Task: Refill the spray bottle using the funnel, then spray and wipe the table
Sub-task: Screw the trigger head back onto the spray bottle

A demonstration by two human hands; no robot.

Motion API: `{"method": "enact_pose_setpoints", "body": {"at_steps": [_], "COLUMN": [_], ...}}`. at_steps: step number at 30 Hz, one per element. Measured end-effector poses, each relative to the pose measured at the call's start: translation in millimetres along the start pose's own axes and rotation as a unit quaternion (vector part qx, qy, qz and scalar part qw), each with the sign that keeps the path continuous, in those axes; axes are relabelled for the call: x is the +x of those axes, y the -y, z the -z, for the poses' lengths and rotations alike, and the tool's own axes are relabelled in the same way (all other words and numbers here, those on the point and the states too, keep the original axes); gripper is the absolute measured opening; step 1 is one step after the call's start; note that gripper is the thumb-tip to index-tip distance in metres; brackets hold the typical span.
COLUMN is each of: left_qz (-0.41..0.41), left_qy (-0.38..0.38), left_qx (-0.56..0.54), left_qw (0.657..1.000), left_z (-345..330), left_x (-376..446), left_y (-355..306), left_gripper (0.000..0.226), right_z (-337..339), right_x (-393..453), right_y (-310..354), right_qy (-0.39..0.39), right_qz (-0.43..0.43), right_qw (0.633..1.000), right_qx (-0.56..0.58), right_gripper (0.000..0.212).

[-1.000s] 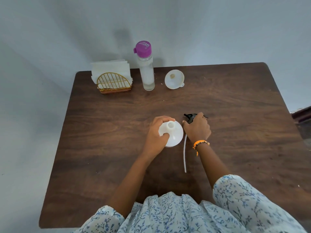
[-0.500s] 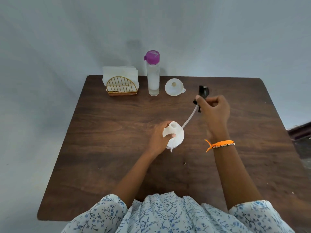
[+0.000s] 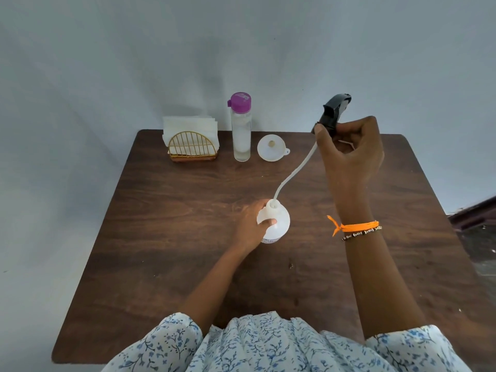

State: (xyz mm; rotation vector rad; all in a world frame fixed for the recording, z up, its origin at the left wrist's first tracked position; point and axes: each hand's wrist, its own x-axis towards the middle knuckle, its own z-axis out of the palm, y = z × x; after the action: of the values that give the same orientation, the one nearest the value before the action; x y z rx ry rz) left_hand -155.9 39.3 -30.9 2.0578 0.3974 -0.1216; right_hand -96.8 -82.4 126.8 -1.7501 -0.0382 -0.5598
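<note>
A white spray bottle stands upright in the middle of the brown table, and my left hand grips its shoulder. My right hand holds the black spray head high above the table's far right. Its white dip tube curves down, with the lower end inside the bottle's neck. A white funnel lies at the back of the table. Beside it stands a clear water bottle with a purple cap.
A gold wire holder with white napkins sits at the back left, against the grey wall. A dark piece of furniture shows past the table's right edge.
My right hand picked the spray head up off the table, put the tube's end into the bottle neck and has risen higher. My left hand kept hold of the bottle.
</note>
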Motion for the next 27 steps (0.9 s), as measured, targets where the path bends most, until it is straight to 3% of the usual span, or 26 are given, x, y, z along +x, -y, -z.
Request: {"method": "enact_pose_setpoints", "body": {"at_steps": [17,27], "left_qz": [-0.005,-0.026], "left_qy": [-0.010,-0.015], "left_qx": [0.016,-0.017], "left_qw": [1.000,0.999], "left_z": [-1,-2], "left_x": [3,2], "left_y": [2,6], "left_gripper": [0.046,0.042], "right_z": [-1,-2], "right_x": [-12,-57], "right_y": [-17,-64], "right_qy": [0.074,0.181], "right_qz": [0.033,-0.092], "right_qw": [0.997,0.979], "right_qx": [-0.002,0.010], "right_gripper": [0.029,0.032]}}
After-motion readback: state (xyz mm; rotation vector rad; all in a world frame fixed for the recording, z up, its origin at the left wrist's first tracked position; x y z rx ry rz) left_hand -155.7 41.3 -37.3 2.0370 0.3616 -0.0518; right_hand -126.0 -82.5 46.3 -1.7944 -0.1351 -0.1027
